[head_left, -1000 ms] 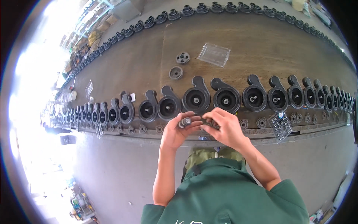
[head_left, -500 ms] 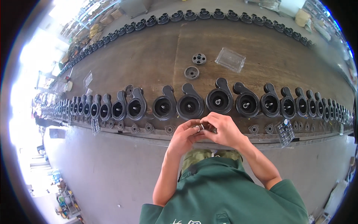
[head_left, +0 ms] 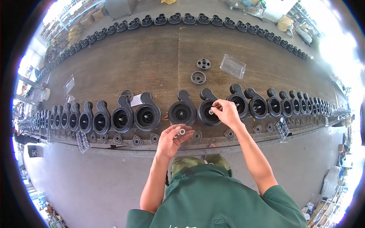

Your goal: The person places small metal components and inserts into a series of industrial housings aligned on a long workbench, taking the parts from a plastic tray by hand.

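My left hand (head_left: 167, 141) is half curled near the front edge of the table, palm partly up. Several small silver metal rings, much like bearings, lie in its fingers; the clearest metal ring (head_left: 182, 131) is near the fingertips. My right hand (head_left: 229, 113) reaches into the round opening of a black snail-shaped housing (head_left: 207, 94). Its thumb and forefinger pinch another small ring (head_left: 211, 112) by the shaft at the centre; whether the ring is around the shaft I cannot tell. Left of it, a similar housing (head_left: 183, 96) shows a bare shaft inside.
More black housings (head_left: 147, 99) stand in a long row along the near side, another row (head_left: 189, 19) along the far side. Flat flanges (head_left: 154, 138) lie along the front edge. Two round grey discs (head_left: 198, 78) and a clear plastic tray (head_left: 232, 66) lie mid-table.
My hands were together over the front edge. The right has moved forward and right into a housing; the left has drawn away to the left with rings in it. The view has shifted.
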`<state>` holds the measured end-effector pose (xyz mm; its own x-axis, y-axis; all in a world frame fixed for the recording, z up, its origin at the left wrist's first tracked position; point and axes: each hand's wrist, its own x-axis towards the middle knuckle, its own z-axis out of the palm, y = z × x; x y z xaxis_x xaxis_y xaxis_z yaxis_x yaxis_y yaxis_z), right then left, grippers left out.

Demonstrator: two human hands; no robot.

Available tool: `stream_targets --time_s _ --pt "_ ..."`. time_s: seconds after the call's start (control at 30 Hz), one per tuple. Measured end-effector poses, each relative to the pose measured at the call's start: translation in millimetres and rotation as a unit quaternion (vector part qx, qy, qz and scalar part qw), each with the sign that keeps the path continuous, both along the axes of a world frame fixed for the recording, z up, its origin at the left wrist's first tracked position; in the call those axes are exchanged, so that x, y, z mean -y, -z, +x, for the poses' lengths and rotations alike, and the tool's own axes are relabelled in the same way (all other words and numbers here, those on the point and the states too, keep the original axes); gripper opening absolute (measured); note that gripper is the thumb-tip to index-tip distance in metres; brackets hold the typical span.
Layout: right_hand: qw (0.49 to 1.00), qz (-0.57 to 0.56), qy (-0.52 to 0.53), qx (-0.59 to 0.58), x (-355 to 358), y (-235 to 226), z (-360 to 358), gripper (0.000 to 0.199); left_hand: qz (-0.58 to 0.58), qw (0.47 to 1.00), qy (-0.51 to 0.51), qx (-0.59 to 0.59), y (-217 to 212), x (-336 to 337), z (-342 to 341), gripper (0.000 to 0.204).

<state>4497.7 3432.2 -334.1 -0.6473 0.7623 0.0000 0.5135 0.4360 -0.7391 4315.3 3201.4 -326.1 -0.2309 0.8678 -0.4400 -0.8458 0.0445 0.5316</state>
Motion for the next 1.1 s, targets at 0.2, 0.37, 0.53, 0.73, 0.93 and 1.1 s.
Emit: stream_targets --time_s 0.2,0.37,0.53,0.73,0.93,1.1 --pt "0.988 0.087 -0.122 -0.047 69.1 -66.9 -23.4 0.025 0.048 0.996 0.04 0.068 -0.3 0.0 0.0 0.043" --pt "0.964 0.099 -0.246 -0.017 93.0 -75.0 -37.5 0.034 0.087 0.994 0.057 0.035 -14.2 -2.0 1.9 0.042" --pt "0.947 0.131 -0.292 -0.037 91.8 -62.6 -39.8 0.033 0.042 0.998 0.042 0.02 -22.9 7.2 5.1 0.042" --pt "0.965 0.107 -0.23 -0.069 69.7 -40.8 -57.4 0.025 0.025 0.996 -0.047 0.078 8.9 26.6 -0.6 0.035" --pt "0.966 0.153 -0.209 0.015 49.0 -5.2 -90.1 0.024 -0.013 0.993 -0.09 0.076 13.8 48.8 -14.8 0.031" --pt "0.968 0.165 -0.184 0.043 54.5 -2.4 -98.5 0.025 -0.015 0.993 -0.067 0.1 18.6 69.2 -46.7 0.032"
